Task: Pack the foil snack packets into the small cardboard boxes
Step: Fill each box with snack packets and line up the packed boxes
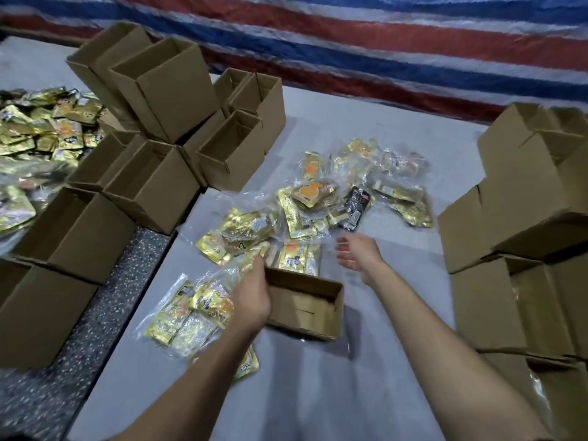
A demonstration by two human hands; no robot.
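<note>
Head view: left hand [251, 297] seemingly pinches a foil packet [256, 253] by the box [305, 311]; right hand [358, 253] empty, fingers loosely spread.

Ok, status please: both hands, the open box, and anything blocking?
Left hand at box left rim, grip unclear. Right hand open, near packet pile. No packets visible in box. Box mouth unobstructed.

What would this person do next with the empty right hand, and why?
Probably reach the right hand to grasp a foil packet: that hand is open and empty, just short of the scattered packets, and the small box nearby looks empty.
</note>
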